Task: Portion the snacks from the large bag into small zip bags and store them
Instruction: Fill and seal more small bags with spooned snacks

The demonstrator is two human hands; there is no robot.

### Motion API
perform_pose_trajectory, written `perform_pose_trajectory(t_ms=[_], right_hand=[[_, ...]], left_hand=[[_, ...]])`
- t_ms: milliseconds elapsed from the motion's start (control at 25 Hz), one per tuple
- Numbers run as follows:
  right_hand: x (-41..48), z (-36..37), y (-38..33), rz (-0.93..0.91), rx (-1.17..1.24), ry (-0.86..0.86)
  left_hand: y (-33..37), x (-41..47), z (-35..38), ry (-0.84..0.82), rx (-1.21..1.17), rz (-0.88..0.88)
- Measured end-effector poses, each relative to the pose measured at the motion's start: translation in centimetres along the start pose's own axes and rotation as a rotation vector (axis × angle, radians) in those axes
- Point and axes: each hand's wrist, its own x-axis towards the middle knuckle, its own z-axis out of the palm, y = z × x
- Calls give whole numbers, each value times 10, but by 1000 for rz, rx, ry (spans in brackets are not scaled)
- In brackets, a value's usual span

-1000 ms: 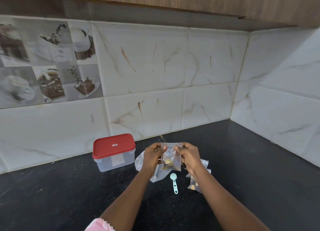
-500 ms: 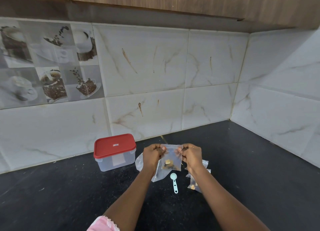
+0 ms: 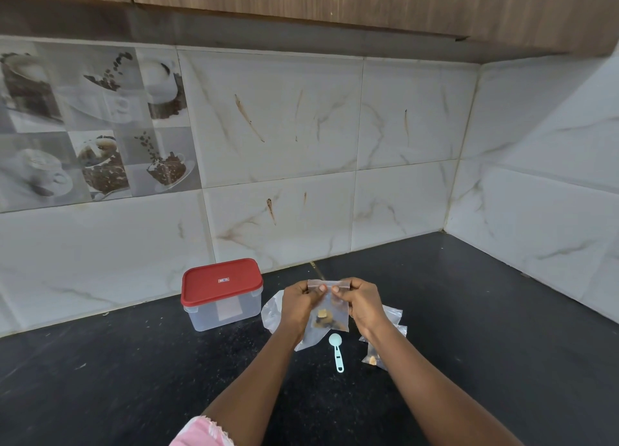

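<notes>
Both thumbs have moved inward along the top strip of the small zip bag (image 3: 327, 306) since a second ago, from its outer corners to nearly meeting at the middle. The left hand (image 3: 296, 303) and right hand (image 3: 361, 303) each pinch that strip between thumb and curled fingers, holding the bag upright above the black counter (image 3: 134, 362). A small portion of snacks (image 3: 324, 319) sits in its bottom. By this evidence the portion is loaded and the closure is being pressed (whether the strip is fully sealed cannot be told). At 4 o'clock from the held bag, filled small bags (image 3: 371, 358) lie partly hidden by the right forearm, so some portions appear done. A pale blue scoop (image 3: 336, 350) lies at 6 o'clock. The large bag (image 3: 271, 313) lies at 8 o'clock, mostly behind the left hand; its remaining contents cannot be told. The container (image 3: 221, 293) stands at 9 o'clock with its red lid on, so storing appears still to come.
</notes>
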Motion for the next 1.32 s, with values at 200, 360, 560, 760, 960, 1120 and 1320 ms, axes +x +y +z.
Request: perform_pose_trajectory(t_ms=[200,360,560,760,960,1120,1320], right_hand=[[6,5,-2,23,23,108],[4,2,-6,5,20,48],[5,-5,-4,18,-45,52],[5,-19,0,25,-90,200],[-3,-47,-1,71,19,188],[-8,-67,1,137,7,304],[-19,-85,13,239,43,417]], left_hand=[[-2,1,3,20,63,53],[-2,-1,3,-62,-37,47],[-3,-2,14,-18,-91,-54],[-1,-3,27,-1,-74,-100],[-10,-4,38,-77,-116,-83],[-21,-7,49,-89,-104,-116],[-35,-8,65,-88,-6,-243]])
